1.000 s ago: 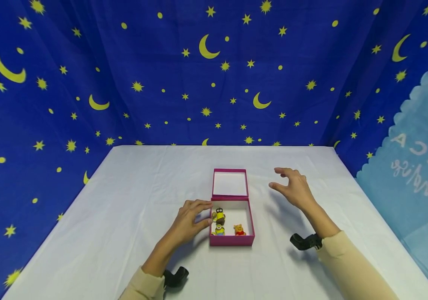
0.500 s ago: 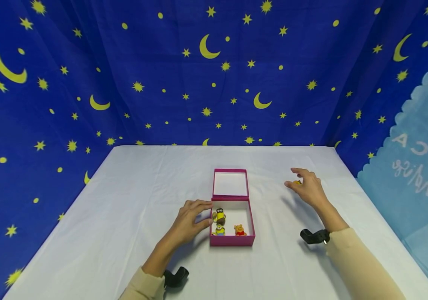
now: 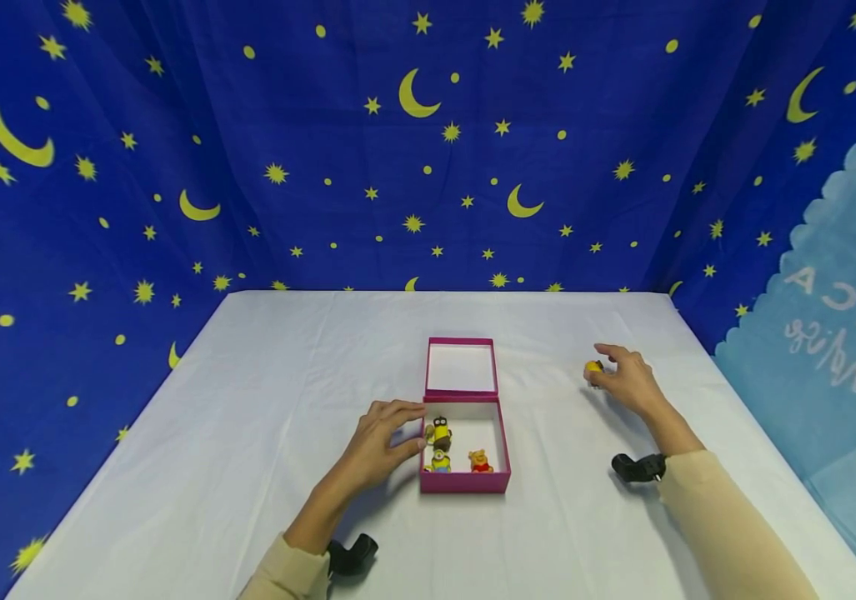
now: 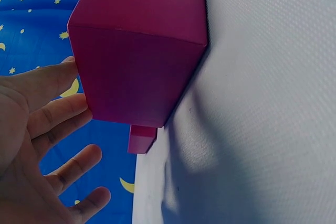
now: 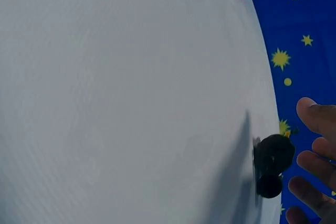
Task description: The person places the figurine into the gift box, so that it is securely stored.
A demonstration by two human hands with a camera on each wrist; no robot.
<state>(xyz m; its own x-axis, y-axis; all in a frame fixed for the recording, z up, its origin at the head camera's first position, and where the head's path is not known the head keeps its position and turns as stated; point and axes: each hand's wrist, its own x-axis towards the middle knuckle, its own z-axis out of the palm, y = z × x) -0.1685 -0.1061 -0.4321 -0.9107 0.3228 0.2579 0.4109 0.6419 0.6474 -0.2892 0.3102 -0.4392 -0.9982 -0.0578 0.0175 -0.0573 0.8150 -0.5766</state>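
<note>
My left hand rests at the left side of a magenta box, its thumb and fingertips touching the upper edge. Inside the box are two yellow Minion figures, one behind the other, at the left, and a Winnie-the-Pooh figure at the front right. My right hand is over the right part of the table, fingers spread and loosely bent. Beside its thumb stands a small yellow and dark figure. In the right wrist view this figure looks dark, apart from the fingers.
The box lid lies opened back behind the box, white inside. A white cloth covers the table. A blue curtain with stars and moons hangs at the back and sides, and a light blue cloth at the right.
My right hand has moved right and slightly toward me. The small yellow figure, hidden a second ago, has come into view by its thumb. The left hand and box have stayed put.
</note>
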